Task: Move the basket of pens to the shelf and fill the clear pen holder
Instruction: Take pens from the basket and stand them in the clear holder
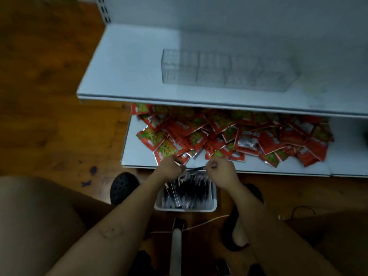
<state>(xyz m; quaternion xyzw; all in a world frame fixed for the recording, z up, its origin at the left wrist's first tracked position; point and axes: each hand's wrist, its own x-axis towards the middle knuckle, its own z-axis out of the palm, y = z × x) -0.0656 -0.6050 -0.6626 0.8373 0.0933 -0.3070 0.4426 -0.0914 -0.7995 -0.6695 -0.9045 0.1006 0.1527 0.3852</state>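
Your left hand and right hand, close together, each pinch pens above the white basket on the floor; the clear pen holder stands on the upper shelf.

Your forearms converge forward; your left hand and right hand, fingers curled, pinch a pen between them

No legible text; white characters on red snack packets too blurred to read.
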